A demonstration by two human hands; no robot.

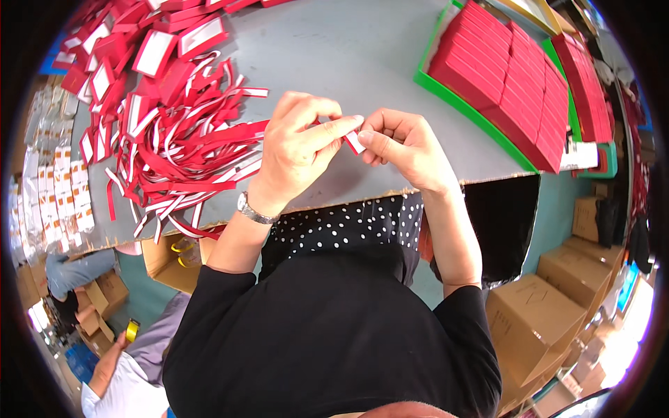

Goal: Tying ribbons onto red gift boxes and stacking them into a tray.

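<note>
Because the narrow red-and-white ribbon strip [354,143] is small and limp, it is held from both sides, just above the near edge of the table and in front of the body, probably so that the fingertips can be seen at work. The left hand [301,145] pinches it between thumb and forefinger, the other fingers curled in. The right hand [404,145] grips it with thumb against bent forefinger, which seems to steady the far end. A red band runs from the left hand toward the tangled heap of red and white flat ribbons [185,157]; whether it is one piece with the strip cannot be told, since the fingers cover the join.

The heap lies loose just beside the left hand, presumably for an easy reach. Beyond it, red cases with white panels [155,53] are piled at odd angles, as if tipped out rather than sorted. Across the grey table [327,52], a bright green tray [456,99] holds upright red boxes [498,76] in tight rows, which likely keeps them standing and orderly. Farther out, brown cardboard cartons [533,313] sit low at the right, well apart from the hands.
</note>
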